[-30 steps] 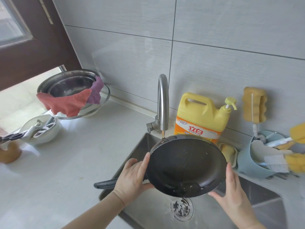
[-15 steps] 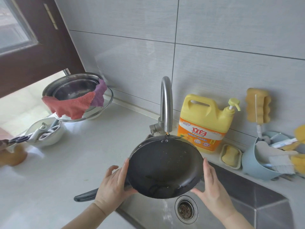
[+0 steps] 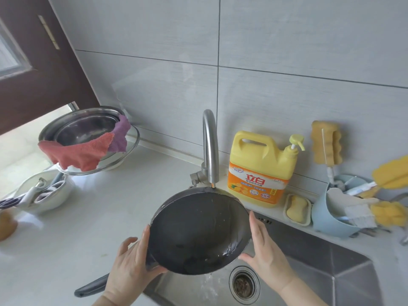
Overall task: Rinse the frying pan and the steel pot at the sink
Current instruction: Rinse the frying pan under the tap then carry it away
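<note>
The black frying pan is tilted toward me over the steel sink, its far rim right under the spout of the faucet. Its inside is wet and a thin trickle falls from its lower rim into the sink. My left hand grips the pan's left rim, above the dark handle that points to the lower left. My right hand presses flat against the right rim. The steel pot stands at the back left of the counter with red and purple cloths draped over its edge.
A yellow dish soap jug stands behind the sink, beside a soap dish and a blue caddy with sponges and brushes. A white bowl with utensils sits at the left. The drain lies under the pan.
The pan and both hands have shifted left in view and the pan's tilt has changed slightly. The camera view has swung a little to the right and down.
</note>
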Motion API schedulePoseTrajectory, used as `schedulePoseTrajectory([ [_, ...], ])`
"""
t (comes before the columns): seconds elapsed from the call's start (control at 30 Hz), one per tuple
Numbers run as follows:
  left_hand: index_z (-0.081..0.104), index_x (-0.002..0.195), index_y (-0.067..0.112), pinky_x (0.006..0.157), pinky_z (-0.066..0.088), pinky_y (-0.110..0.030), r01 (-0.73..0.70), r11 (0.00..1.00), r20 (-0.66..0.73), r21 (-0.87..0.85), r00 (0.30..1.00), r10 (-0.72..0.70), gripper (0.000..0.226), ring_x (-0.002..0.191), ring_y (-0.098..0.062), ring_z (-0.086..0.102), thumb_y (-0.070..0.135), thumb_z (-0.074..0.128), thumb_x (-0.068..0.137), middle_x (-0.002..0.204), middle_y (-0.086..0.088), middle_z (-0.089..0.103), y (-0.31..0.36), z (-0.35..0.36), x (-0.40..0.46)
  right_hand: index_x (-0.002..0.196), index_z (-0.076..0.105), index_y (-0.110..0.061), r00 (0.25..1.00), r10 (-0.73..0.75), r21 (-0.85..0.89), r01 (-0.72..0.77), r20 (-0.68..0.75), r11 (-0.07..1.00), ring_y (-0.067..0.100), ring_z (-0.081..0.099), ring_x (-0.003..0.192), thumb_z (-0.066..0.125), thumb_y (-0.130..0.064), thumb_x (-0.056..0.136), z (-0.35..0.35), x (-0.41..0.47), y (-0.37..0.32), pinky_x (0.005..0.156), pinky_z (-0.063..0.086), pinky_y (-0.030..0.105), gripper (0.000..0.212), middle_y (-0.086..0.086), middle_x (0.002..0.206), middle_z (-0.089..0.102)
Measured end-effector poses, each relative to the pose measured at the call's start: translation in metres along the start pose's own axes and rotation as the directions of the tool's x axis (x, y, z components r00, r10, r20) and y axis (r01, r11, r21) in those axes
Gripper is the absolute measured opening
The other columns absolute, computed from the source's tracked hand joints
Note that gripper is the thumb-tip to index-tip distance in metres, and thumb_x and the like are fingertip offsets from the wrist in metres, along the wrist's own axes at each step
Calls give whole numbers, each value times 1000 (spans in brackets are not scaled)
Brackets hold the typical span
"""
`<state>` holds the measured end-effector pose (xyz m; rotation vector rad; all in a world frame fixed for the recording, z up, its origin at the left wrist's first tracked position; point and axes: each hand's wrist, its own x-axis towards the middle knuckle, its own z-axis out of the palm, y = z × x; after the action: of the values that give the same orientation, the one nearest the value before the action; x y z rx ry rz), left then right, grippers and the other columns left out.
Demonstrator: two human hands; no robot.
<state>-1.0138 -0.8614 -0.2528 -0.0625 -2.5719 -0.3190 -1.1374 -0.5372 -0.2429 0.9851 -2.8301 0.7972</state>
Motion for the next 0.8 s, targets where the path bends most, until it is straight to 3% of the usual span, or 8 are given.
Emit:
schedulePoseTrajectory([
  [0.1,4,157,12,89,41,-37,-28,999,27,-21,999,28,105,66,-16,67,75,46,84,79,3,69,7,3,7,155,-8,-22,999,36,23,-36,-18,999,20,66,109,96,-33,52,-2,-7,7,78,53,20,146,10,142,45],
  [0.3,13,154,6,92,39,-35,-92,996,81,1,993,91,112,71,-12,60,69,61,75,76,7,64,28,17,27,154,7,-17,989,122,33,-120,-88,992,30,68,104,96,-32,49,-18,-25,28,72,55,27,139,16,139,48],
  [0.53,8,155,6,92,40,-35,-201,978,30,-55,979,203,108,75,-14,59,65,60,81,81,4,65,66,29,48,155,-2,-21,973,157,34,-153,-167,988,34,69,98,97,-30,40,-46,-49,53,76,49,25,152,11,136,38],
  [0.67,1,156,8,90,41,-35,-246,967,49,-67,967,249,116,72,-15,57,61,67,77,78,5,62,84,31,59,155,0,-18,958,184,9,-187,-221,982,25,51,109,80,-45,53,-65,-60,58,59,56,38,132,20,133,45],
  [0.8,-3,156,10,88,48,-38,-257,964,98,-72,960,264,136,69,-15,58,53,87,63,78,5,61,100,30,67,155,-1,-23,947,228,31,-227,-226,973,27,52,114,96,-26,41,-71,-73,70,67,58,46,150,16,136,40],
])
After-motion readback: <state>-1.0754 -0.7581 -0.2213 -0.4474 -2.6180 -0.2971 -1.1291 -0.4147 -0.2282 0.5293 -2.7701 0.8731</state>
